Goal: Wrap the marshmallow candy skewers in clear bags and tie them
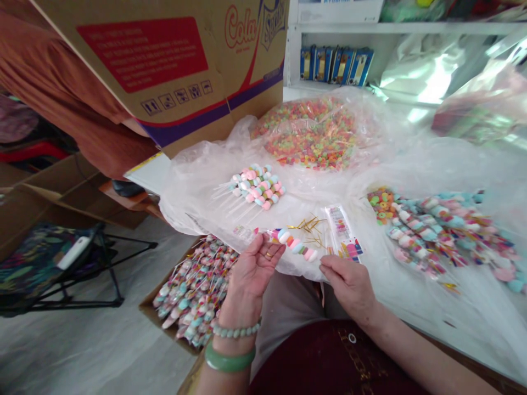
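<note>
Between my two hands lies a marshmallow candy skewer (297, 244) in a clear printed sleeve, pink, white, blue and orange. My left hand (256, 266), palm up, has its thumb and fingers round the skewer's left end. At the right end, my right hand (348, 282) pinches the sleeve between thumb and fingers. Just beyond are loose gold twist ties (312, 225) and a stack of printed clear sleeves (340, 222). Bare marshmallow skewers (260, 186) are piled further back, sticks pointing left. Several wrapped skewers (448, 230) lie heaped to the right.
A large plastic bag of gummy rings (317, 134) lies at the back, and a smaller heap of rings (381, 204) at right. A tall cardboard carton (177, 66) stands left. Below the table edge is a box of wrapped skewers (148, 307). A person's sleeve (78, 99) shows far left.
</note>
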`<state>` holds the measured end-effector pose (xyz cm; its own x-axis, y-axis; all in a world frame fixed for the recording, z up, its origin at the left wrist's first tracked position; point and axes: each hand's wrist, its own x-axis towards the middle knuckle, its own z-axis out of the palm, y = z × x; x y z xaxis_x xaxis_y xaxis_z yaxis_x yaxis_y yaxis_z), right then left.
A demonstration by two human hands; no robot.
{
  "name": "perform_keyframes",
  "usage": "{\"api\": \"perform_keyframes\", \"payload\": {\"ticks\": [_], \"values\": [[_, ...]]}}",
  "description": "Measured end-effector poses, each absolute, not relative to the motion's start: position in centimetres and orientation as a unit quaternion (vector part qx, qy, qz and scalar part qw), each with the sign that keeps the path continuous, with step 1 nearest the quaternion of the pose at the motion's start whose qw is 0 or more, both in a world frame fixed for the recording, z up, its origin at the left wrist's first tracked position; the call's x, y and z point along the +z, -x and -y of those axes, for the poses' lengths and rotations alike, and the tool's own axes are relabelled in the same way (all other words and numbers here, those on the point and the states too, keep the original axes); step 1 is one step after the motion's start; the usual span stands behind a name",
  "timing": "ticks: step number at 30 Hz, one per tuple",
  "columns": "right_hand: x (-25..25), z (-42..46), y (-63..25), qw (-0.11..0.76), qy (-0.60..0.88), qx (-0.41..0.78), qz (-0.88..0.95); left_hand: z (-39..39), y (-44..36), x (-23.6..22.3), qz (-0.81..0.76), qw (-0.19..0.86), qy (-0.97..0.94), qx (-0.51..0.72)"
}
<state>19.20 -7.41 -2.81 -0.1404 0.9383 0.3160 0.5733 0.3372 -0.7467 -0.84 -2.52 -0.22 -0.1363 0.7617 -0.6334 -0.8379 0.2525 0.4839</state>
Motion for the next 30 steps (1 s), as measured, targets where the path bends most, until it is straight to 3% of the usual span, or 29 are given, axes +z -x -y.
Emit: {"api": "perform_keyframes", "payload": {"ticks": [3, 6, 14, 19, 27, 30], "values": [[-3.3, 7.7, -19.4, 0.376, 0.476, 0.076, 0.792, 2.4, 0.6, -0.3, -0.435, 0.630, -0.009, 0.643], [-3.6, 7.7, -19.4, 0.354, 0.446, 0.031, 0.821, 2.2, 0.5, -0.2, -0.439, 0.631, -0.053, 0.638], [-4.1, 7.1, -19.5, 0.289, 0.552, 0.296, 0.724, 2.8, 0.3, -1.2, -0.464, 0.646, -0.068, 0.603], [-3.9, 7.0, -18.9, 0.244, 0.562, 0.314, 0.725, 3.6, -1.9, -1.8, -0.445, 0.643, -0.120, 0.612], [-3.5, 6.6, -18.5, 0.273, 0.544, 0.468, 0.640, 3.4, -1.2, -2.0, -0.421, 0.736, -0.112, 0.517], [-3.8, 6.5, -18.4, 0.264, 0.554, 0.463, 0.639, 3.0, 0.2, -1.4, -0.403, 0.742, -0.119, 0.523]]}}
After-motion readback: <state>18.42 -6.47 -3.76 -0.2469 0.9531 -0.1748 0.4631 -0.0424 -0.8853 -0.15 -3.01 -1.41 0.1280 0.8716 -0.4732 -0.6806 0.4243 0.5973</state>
